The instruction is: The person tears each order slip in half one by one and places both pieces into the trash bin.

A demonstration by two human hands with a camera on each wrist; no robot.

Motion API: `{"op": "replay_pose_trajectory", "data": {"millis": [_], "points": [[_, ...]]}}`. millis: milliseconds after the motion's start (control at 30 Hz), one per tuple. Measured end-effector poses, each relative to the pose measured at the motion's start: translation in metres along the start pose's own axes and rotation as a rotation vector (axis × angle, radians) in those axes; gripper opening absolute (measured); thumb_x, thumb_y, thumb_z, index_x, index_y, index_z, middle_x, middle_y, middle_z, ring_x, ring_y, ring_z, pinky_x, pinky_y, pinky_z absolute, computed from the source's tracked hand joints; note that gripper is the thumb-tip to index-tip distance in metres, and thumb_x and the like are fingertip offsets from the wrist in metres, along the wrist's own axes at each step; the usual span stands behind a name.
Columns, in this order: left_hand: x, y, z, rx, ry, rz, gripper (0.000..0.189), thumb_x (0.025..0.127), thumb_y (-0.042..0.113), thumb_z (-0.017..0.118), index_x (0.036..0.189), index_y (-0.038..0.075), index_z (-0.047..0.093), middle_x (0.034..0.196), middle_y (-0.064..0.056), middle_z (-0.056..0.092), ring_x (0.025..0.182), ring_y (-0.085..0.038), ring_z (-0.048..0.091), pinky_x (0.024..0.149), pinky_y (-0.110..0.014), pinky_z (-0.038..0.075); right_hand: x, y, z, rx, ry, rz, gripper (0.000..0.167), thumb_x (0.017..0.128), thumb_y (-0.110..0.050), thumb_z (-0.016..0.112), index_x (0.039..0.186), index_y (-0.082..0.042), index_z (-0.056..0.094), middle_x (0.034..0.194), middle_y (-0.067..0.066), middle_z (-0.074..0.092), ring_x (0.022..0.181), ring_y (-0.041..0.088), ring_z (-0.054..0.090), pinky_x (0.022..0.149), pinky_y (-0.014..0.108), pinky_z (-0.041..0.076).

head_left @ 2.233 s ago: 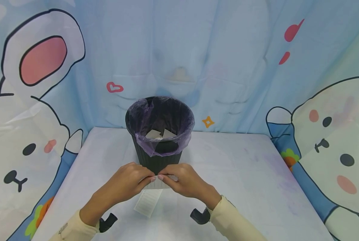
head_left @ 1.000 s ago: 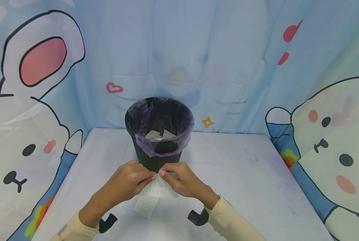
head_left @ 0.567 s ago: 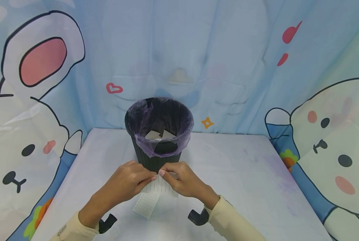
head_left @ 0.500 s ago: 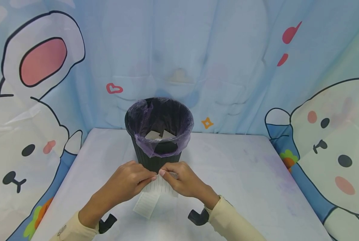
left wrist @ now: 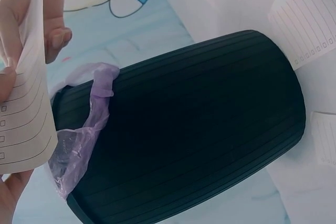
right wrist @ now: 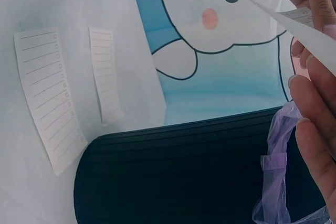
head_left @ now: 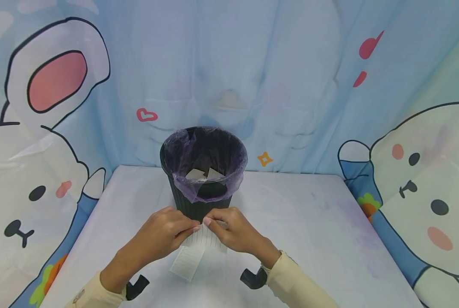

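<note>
My left hand [head_left: 168,233] and right hand [head_left: 231,231] are close together in front of the bin, thumbs and fingertips almost meeting. Between them they pinch the top edge of a lined paper sheet [left wrist: 29,124] with small printed checkboxes. In the left wrist view this sheet curves in front of the bin's rim; the right wrist view shows it almost edge-on. Beneath the hands, a loose lined sheet [head_left: 187,263] lies on the table. A second loose sheet [right wrist: 50,98] shows near the bin's base in the wrist views.
A black ribbed bin [head_left: 202,207] with a purple liner bag [head_left: 208,190] stands just beyond the hands. Pieces of pale paper [head_left: 195,174] lie inside it. Behind the white table [head_left: 291,214] hangs a blue cartoon curtain [head_left: 302,85].
Compared with 2.2 s ago, the held sheet's lower edge sits lower and more of its lines show. Both hands keep nearly the same place and grip. The head view shifted slightly.
</note>
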State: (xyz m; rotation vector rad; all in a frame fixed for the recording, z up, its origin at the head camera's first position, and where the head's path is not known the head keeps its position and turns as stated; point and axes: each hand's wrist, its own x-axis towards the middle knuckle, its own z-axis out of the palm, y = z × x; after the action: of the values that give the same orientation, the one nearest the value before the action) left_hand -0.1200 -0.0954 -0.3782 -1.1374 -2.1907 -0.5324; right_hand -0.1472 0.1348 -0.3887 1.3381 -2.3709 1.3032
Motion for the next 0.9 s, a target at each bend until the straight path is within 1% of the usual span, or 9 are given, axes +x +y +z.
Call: {"op": "replay_pose_trajectory", "data": {"millis": [233, 367, 633, 900], "points": [[-0.0003, 0.0014, -0.0009, 0.009, -0.008, -0.016, 0.010, 0.079, 0.015, 0.084, 0.087, 0.012, 0.081, 0.078, 0.007, 0.075, 0.065, -0.006, 0.061, 0.064, -0.022, 0.049, -0.0001, 0.0024, 0.0016, -0.012, 0.008, -0.010, 0.018, 0.101, -0.007, 0.058, 0.089, -0.006, 0.072, 0.076, 0.001, 0.069, 0.069, 0.002, 0.052, 0.066, 0.021, 0.054], [0.0002, 0.0017, -0.0020, 0.025, -0.014, -0.029, 0.010, 0.080, 0.017, 0.084, 0.089, 0.013, 0.081, 0.078, 0.007, 0.075, 0.065, -0.006, 0.062, 0.066, -0.024, 0.051, 0.0008, 0.0022, 0.0026, -0.036, 0.018, -0.017, 0.018, 0.101, -0.008, 0.058, 0.089, -0.006, 0.072, 0.079, 0.001, 0.071, 0.070, 0.002, 0.056, 0.068, 0.021, 0.055], [0.0004, 0.0020, -0.0033, 0.028, -0.029, -0.037, 0.010, 0.080, 0.017, 0.083, 0.089, 0.013, 0.081, 0.079, 0.007, 0.076, 0.067, -0.007, 0.064, 0.066, -0.024, 0.051, 0.0009, 0.0016, 0.0027, -0.071, 0.020, 0.018, 0.017, 0.100, -0.009, 0.059, 0.089, -0.006, 0.073, 0.085, 0.002, 0.075, 0.077, 0.003, 0.064, 0.073, 0.023, 0.057], [0.0007, 0.0017, -0.0042, 0.029, -0.036, -0.045, 0.012, 0.080, 0.017, 0.084, 0.091, 0.013, 0.081, 0.080, 0.007, 0.076, 0.067, -0.007, 0.062, 0.065, -0.022, 0.050, 0.0019, 0.0024, 0.0009, -0.081, 0.011, 0.020, 0.017, 0.100, -0.008, 0.059, 0.090, -0.006, 0.073, 0.086, 0.002, 0.075, 0.078, 0.004, 0.065, 0.072, 0.022, 0.056]]}}
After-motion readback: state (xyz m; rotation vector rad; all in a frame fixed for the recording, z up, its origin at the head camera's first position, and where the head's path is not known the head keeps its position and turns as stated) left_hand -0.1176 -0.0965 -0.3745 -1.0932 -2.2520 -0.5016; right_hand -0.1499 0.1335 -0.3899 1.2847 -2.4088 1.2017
